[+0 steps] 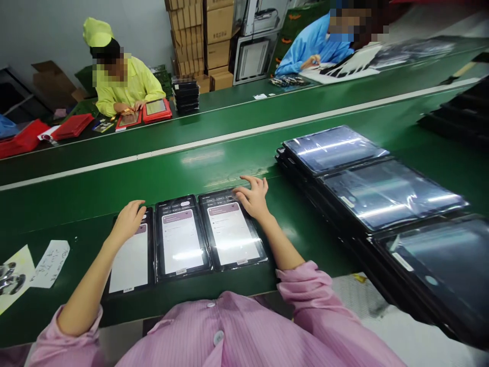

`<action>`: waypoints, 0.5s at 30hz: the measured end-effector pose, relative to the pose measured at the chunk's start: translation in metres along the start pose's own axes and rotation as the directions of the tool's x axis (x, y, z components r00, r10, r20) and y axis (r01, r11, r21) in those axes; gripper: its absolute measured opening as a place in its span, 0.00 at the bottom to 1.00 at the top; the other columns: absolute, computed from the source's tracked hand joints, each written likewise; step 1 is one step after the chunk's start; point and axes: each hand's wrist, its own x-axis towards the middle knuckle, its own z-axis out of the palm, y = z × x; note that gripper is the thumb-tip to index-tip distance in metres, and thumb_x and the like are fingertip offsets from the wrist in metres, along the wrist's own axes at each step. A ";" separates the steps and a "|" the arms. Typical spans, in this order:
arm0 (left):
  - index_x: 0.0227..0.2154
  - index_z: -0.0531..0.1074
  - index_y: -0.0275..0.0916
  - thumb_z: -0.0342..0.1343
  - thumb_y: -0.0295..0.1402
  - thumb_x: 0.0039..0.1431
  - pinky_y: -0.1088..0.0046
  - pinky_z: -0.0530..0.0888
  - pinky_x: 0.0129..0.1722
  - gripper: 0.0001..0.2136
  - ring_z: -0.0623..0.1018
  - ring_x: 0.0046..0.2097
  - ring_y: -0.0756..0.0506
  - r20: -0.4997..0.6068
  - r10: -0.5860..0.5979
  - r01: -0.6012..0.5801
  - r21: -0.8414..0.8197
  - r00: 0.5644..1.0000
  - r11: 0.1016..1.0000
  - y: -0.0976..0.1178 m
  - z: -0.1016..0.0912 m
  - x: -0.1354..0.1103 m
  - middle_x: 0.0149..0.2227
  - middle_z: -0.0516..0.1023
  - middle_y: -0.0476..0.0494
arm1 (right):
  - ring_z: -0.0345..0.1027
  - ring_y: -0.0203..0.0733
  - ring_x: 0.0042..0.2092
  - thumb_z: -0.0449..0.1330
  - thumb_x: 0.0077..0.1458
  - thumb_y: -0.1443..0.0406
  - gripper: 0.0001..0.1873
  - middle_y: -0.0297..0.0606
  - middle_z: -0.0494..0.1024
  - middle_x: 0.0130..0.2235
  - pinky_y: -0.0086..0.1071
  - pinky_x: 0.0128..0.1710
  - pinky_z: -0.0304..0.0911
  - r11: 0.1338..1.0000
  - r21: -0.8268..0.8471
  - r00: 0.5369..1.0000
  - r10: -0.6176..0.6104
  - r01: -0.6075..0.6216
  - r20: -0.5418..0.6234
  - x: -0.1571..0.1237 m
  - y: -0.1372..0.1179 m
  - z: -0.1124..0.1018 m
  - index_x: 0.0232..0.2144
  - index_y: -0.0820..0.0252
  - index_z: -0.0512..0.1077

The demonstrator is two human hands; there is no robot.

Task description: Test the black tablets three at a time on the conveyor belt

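Observation:
Three tablets in clear plastic film lie side by side on the green bench before me, screens lit with a mauve band above a white page. Over the top of the left tablet [130,265] rests my left hand [129,220], fingers stretched out and partly hiding its upper screen. The middle tablet [182,239] has neither hand on it. At the top right corner of the right tablet [233,234] is my right hand [252,198], its fingers apart and holding nothing. Whether its fingertips touch the screen I cannot tell.
Stacks of film-wrapped dark tablets [389,188] rise on my right. Handwritten paper slips [50,264] lie at left. Across the green bench [164,171], a person in yellow [133,81] handles red-cased devices [156,109]; another in blue [305,46] works farther right.

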 end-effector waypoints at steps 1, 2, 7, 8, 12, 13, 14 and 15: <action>0.54 0.70 0.34 0.35 0.47 0.65 0.55 0.64 0.64 0.28 0.70 0.62 0.36 0.058 -0.021 0.022 -0.011 0.998 1.000 0.005 0.002 0.011 0.59 0.73 0.32 | 0.57 0.56 0.61 0.41 0.68 0.53 0.27 0.43 0.68 0.59 0.62 0.64 0.45 0.998 0.041 0.997 0.041 -0.038 -0.059 -0.001 0.001 0.002 0.40 0.51 0.79; 0.53 0.71 0.34 0.35 0.47 0.65 0.57 0.65 0.63 0.29 0.70 0.62 0.37 0.115 -0.041 0.043 -0.014 0.993 0.999 0.010 0.003 0.021 0.59 0.73 0.32 | 0.59 0.55 0.60 0.38 0.68 0.54 0.28 0.45 0.69 0.57 0.58 0.62 0.50 0.992 0.098 0.990 0.084 -0.073 -0.113 -0.002 0.002 0.004 0.41 0.52 0.78; 0.37 0.77 0.40 0.42 0.49 0.60 0.63 0.74 0.50 0.23 0.80 0.48 0.37 0.296 -0.114 0.111 0.025 0.948 0.993 0.021 0.005 0.054 0.44 0.82 0.37 | 0.66 0.53 0.53 0.33 0.67 0.53 0.30 0.47 0.74 0.46 0.49 0.55 0.60 0.920 0.373 0.960 0.204 -0.121 -0.191 -0.003 0.011 0.009 0.42 0.55 0.74; 0.35 0.76 0.40 0.43 0.48 0.59 0.64 0.75 0.47 0.21 0.81 0.45 0.37 0.314 -0.136 0.131 0.037 0.940 0.991 0.022 0.004 0.058 0.41 0.83 0.37 | 0.67 0.53 0.53 0.32 0.67 0.53 0.31 0.46 0.74 0.45 0.48 0.55 0.61 0.911 0.389 0.956 0.222 -0.135 -0.190 -0.003 0.013 0.010 0.42 0.55 0.74; 0.35 0.75 0.37 0.43 0.44 0.58 0.66 0.75 0.39 0.19 0.81 0.36 0.40 0.352 -0.237 0.222 0.084 0.906 0.972 0.023 -0.007 0.069 0.35 0.82 0.38 | 0.67 0.52 0.51 0.31 0.68 0.54 0.31 0.47 0.75 0.43 0.46 0.54 0.61 0.891 0.421 0.936 0.281 -0.171 -0.213 -0.003 0.016 0.011 0.39 0.55 0.73; 0.36 0.75 0.36 0.42 0.43 0.58 0.66 0.75 0.39 0.19 0.81 0.35 0.40 0.358 -0.256 0.237 0.095 0.898 0.967 0.024 -0.009 0.071 0.34 0.82 0.38 | 0.67 0.52 0.51 0.32 0.67 0.54 0.30 0.47 0.75 0.43 0.46 0.54 0.61 0.884 0.435 0.933 0.288 -0.171 -0.217 -0.003 0.016 0.011 0.39 0.55 0.73; 0.35 0.75 0.36 0.42 0.43 0.59 0.65 0.75 0.39 0.19 0.81 0.35 0.39 0.365 -0.270 0.248 0.107 0.891 0.963 0.026 -0.011 0.073 0.33 0.82 0.37 | 0.68 0.52 0.50 0.33 0.67 0.53 0.29 0.47 0.75 0.43 0.46 0.54 0.61 0.877 0.449 0.931 0.294 -0.171 -0.218 -0.003 0.016 0.012 0.38 0.55 0.72; 0.35 0.75 0.36 0.42 0.42 0.59 0.64 0.75 0.41 0.19 0.81 0.36 0.39 0.374 -0.278 0.252 0.119 0.885 0.960 0.029 -0.011 0.074 0.33 0.82 0.36 | 0.68 0.52 0.50 0.34 0.67 0.53 0.29 0.47 0.75 0.43 0.47 0.55 0.61 0.870 0.461 0.931 0.298 -0.174 -0.212 -0.003 0.016 0.012 0.38 0.55 0.72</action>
